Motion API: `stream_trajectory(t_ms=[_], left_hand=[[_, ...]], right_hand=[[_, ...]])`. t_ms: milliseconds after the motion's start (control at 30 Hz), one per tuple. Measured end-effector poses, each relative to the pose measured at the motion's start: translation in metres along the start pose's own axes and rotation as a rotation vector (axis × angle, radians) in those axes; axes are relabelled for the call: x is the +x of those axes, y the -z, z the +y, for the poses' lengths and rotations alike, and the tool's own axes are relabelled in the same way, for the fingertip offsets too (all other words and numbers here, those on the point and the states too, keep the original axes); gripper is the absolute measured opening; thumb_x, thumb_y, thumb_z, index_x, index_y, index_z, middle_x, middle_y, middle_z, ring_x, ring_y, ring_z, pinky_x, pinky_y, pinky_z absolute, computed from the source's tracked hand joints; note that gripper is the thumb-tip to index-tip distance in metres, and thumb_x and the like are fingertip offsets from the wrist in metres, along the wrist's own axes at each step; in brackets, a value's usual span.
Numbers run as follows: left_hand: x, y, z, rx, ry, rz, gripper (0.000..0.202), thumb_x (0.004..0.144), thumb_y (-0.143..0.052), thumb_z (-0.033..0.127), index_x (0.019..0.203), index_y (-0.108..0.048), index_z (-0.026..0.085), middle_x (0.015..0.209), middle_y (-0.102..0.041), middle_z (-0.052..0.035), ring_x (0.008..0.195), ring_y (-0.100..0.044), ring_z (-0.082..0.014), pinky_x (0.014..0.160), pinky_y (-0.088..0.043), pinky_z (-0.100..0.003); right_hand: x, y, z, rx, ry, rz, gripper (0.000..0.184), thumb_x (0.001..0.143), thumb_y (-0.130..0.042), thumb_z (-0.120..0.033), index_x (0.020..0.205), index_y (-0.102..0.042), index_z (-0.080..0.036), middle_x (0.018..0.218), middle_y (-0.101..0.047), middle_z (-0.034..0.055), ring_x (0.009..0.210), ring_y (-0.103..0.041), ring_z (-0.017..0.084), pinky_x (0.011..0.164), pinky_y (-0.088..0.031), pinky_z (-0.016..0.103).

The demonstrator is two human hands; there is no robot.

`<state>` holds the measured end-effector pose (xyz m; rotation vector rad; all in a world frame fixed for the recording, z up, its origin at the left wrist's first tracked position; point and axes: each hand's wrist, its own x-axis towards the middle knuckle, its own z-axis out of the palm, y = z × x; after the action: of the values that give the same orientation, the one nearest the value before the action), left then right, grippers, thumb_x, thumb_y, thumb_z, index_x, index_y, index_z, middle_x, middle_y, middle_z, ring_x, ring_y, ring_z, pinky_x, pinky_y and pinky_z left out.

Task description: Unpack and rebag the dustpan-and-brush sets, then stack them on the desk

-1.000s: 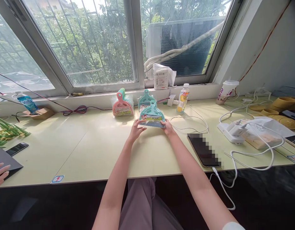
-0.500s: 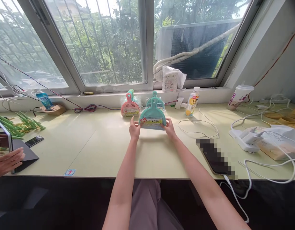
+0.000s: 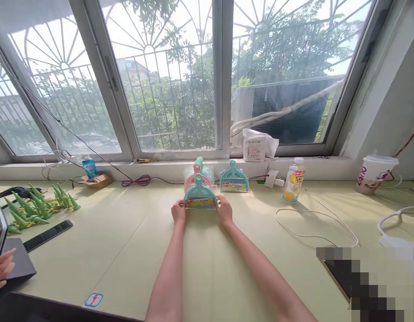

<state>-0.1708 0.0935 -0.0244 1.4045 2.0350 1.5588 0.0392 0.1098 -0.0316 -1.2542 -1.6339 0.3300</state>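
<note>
My left hand [image 3: 177, 212] and my right hand [image 3: 225, 210] grip the lower corners of a teal dustpan set [image 3: 200, 197], one hand on each side. It is wrapped in clear film, carries a yellow label and stands upright, handle up. Close behind it is a row of similar sets, with a pink dustpan set [image 3: 197, 168] at its front, partly covered by the teal one. Another teal packaged set [image 3: 234, 179] leans near the sill, just to the right and apart from my hands.
A juice bottle [image 3: 294, 180] and a lidded cup [image 3: 375, 174] stand on the right. A white cable [image 3: 307, 235] loops near a pixelated phone [image 3: 337, 273]. On the left are green plant-like pieces [image 3: 39, 205], a black phone [image 3: 49, 235] and another person's hand [image 3: 2, 270] by a tablet.
Both hands have carried the teal dustpan set leftward, from in front of the other teal set to in front of the pink one. The head view has tilted up.
</note>
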Motion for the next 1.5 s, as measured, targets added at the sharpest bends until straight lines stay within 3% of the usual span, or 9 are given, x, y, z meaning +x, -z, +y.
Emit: stream_trajectory(t_ms=[333, 633, 767, 867, 1033, 1233, 1333, 1400, 1500], left_hand=[[0.074, -0.036, -0.015, 0.147, -0.062, 0.115, 0.021, 0.075, -0.065, 0.022, 0.096, -0.063, 0.021, 0.089, -0.063, -0.0044, 0.079, -0.061, -0.0175, 0.066, -0.043, -0.027], [0.075, -0.039, -0.015, 0.188, -0.081, 0.147, 0.036, 0.076, -0.067, 0.026, 0.105, -0.048, 0.021, 0.098, -0.056, -0.0029, 0.072, -0.055, -0.0135, 0.062, -0.040, -0.026], [0.067, -0.035, -0.011, 0.193, -0.140, 0.198, 0.046, 0.074, -0.068, 0.026, 0.112, -0.043, 0.022, 0.104, -0.051, -0.0050, 0.081, -0.055, -0.0163, 0.071, -0.044, -0.030], [0.063, -0.034, -0.008, 0.198, -0.236, 0.224, 0.050, 0.074, -0.068, 0.030, 0.114, -0.040, 0.022, 0.109, -0.047, -0.0075, 0.092, -0.053, -0.0200, 0.080, -0.046, -0.035], [0.059, -0.037, -0.002, 0.212, -0.463, 0.268, 0.038, 0.079, -0.061, 0.038, 0.107, -0.042, 0.020, 0.111, -0.044, -0.0101, 0.107, -0.047, -0.0257, 0.091, -0.042, -0.043], [0.055, -0.041, 0.003, 0.215, -0.607, 0.317, 0.024, 0.089, -0.044, 0.037, 0.104, -0.043, 0.018, 0.109, -0.046, -0.0124, 0.107, -0.047, -0.0266, 0.092, -0.041, -0.045], [0.057, -0.040, 0.005, 0.203, -0.610, 0.347, 0.024, 0.090, -0.042, 0.036, 0.105, -0.044, 0.017, 0.111, -0.047, -0.0136, 0.106, -0.048, -0.0270, 0.092, -0.041, -0.046], [0.057, -0.037, 0.008, 0.186, -0.597, 0.353, 0.022, 0.091, -0.041, 0.034, 0.105, -0.045, 0.017, 0.113, -0.047, -0.0146, 0.107, -0.048, -0.0272, 0.093, -0.041, -0.047], [0.043, -0.033, 0.017, 0.130, -0.585, 0.316, 0.022, 0.091, -0.043, 0.032, 0.106, -0.045, 0.017, 0.116, -0.045, -0.0161, 0.115, -0.046, -0.0297, 0.097, -0.039, -0.052]], right_hand=[[0.053, -0.055, 0.005, -0.129, -0.048, 0.118, 0.038, 0.082, -0.043, -0.014, 0.120, -0.040, -0.022, 0.107, -0.054, 0.0076, 0.086, -0.058, 0.021, 0.060, -0.039, 0.029], [0.066, -0.061, 0.015, 0.091, -0.182, 0.153, 0.031, 0.080, -0.052, -0.030, 0.107, -0.038, -0.024, 0.101, -0.054, 0.0039, 0.076, -0.056, 0.018, 0.066, -0.040, 0.029], [0.064, -0.049, 0.018, 0.245, -0.291, 0.260, 0.046, 0.078, -0.056, -0.044, 0.114, -0.037, -0.022, 0.103, -0.056, 0.0052, 0.070, -0.055, 0.017, 0.065, -0.042, 0.029], [0.070, -0.028, 0.029, 0.138, -0.305, 0.428, 0.045, 0.083, -0.050, -0.048, 0.116, -0.039, -0.021, 0.115, -0.054, 0.0134, 0.097, -0.054, 0.025, 0.077, -0.042, 0.035], [0.095, 0.028, 0.088, -0.176, -0.423, 0.677, 0.047, 0.089, -0.039, -0.040, 0.129, -0.038, -0.014, 0.137, -0.041, 0.0228, 0.128, -0.034, 0.033, 0.096, -0.029, 0.050], [0.120, 0.067, 0.144, -0.164, -0.571, 0.312, 0.061, 0.079, -0.060, -0.041, 0.131, -0.044, -0.013, 0.098, -0.068, 0.0171, 0.105, -0.056, 0.032, 0.094, -0.028, 0.047], [0.118, 0.067, 0.142, -0.169, -0.552, 0.225, 0.041, 0.079, -0.060, -0.036, 0.116, -0.057, -0.018, 0.091, -0.070, 0.0113, 0.099, -0.060, 0.028, 0.091, -0.032, 0.042], [0.108, 0.067, 0.135, -0.123, -0.528, 0.222, 0.024, 0.081, -0.054, -0.033, 0.097, -0.065, -0.019, 0.089, -0.069, 0.0109, 0.096, -0.061, 0.027, 0.086, -0.036, 0.039], [0.082, 0.072, 0.122, -0.046, -0.539, 0.353, 0.027, 0.086, -0.038, -0.028, 0.091, -0.063, -0.019, 0.098, -0.066, 0.0132, 0.092, -0.060, 0.027, 0.079, -0.040, 0.036]])
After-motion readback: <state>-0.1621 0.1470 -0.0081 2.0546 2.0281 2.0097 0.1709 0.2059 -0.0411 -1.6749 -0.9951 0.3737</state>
